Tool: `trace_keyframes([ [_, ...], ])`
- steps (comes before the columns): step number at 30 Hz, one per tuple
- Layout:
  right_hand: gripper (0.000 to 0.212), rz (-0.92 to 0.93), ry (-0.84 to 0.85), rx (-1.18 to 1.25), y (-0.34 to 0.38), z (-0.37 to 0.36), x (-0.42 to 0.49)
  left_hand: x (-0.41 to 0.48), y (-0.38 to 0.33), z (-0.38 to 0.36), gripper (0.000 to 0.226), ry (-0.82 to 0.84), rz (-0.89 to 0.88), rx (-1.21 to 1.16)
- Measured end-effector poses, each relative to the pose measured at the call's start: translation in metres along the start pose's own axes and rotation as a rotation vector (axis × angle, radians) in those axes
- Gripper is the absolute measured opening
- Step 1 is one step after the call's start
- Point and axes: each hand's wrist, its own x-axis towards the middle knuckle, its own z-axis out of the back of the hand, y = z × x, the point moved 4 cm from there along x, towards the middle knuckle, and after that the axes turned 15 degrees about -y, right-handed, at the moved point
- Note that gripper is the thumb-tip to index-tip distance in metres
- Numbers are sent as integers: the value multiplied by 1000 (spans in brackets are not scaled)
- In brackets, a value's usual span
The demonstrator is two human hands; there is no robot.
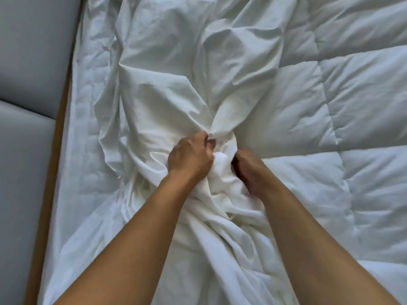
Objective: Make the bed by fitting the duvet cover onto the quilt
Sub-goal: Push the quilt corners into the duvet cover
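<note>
A thin white duvet cover (167,89) lies crumpled down the middle of the bed. To its right spreads the puffy white quilt (352,111), stitched in squares. My left hand (189,157) grips a bunched fold of the cover, fingers curled tight near a pulled-up peak of cloth. Just right of it, my right hand (248,170) is buried in the same bunch, fingers curled into the fabric and partly hidden by it. Both forearms reach in from the bottom of the view.
A quilted white mattress pad (88,106) shows along the left of the bed. Beyond it runs a wooden bed-frame edge (57,137), then grey padded panels (24,150) at the far left.
</note>
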Motion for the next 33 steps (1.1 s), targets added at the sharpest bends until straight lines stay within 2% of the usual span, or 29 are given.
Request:
trace_keyframes([
  [2,38,-23,33,57,-15,17,-19,1,-3,-10,25,-16,7,43],
  [3,42,64,74,-82,-25,24,-33,0,-10,-15,25,11,13,-36],
  [5,31,294,-53,-448,-35,23,-56,-11,-37,-23,24,178,80,-417],
  [6,24,334,-120,-487,-40,18,-64,-21,-56,-24,23,269,99,-573],
  [7,17,333,-109,-431,-45,16,-73,-31,-75,-24,24,322,46,-650],
  [9,17,157,-173,-153,-45,38,-80,-56,-104,-15,27,270,-216,-569],
  [11,29,-28,-515,110,-43,109,-88,-79,-103,2,31,-56,-405,-422],
  [12,33,-67,-752,127,-39,158,-100,-92,-92,9,34,-231,-410,-308],
  [13,32,-93,-1002,117,-38,208,-118,-106,-75,14,42,-348,-343,-162],
  [14,25,-107,-1171,80,-38,251,-134,-121,-54,13,57,-341,-210,-11],
  [15,17,-120,-1250,37,-40,283,-149,-135,-31,6,79,-238,-58,105],
  [16,13,-145,-1235,-5,-43,299,-160,-151,-12,-2,101,-101,59,180],
  [18,43,-192,-962,-123,-56,294,-167,-173,11,-20,128,102,128,270],
  [19,58,-253,-812,-61,-69,284,-169,-178,14,-26,134,123,116,298],
  [20,65,-306,-704,-137,-77,263,-179,-181,9,-30,135,105,94,314],
  [21,62,-301,-565,-218,-85,242,-185,-184,-2,-33,132,63,43,319],
  [22,51,-268,-503,-323,-93,223,-189,-188,-16,-38,126,28,-40,315],
  [23,37,-188,-500,-375,-98,206,-192,-194,-31,-46,120,31,-143,313],
  [24,25,-139,-484,-330,-104,190,-193,-203,-43,-56,115,83,-243,331],
  [26,11,-94,-424,-188,-117,174,-200,-220,-43,-72,117,280,-288,422],
  [28,17,-114,-476,-187,-134,202,-215,-228,-14,-78,126,491,-120,467],
  [30,27,-215,-693,-235,-158,263,-236,-233,14,-77,126,646,27,455],
  [31,31,-315,-784,-208,-173,288,-248,-238,23,-77,123,697,44,467],
  [33,34,-417,-854,-196,-195,307,-263,-257,22,-73,113,757,-35,537],
])
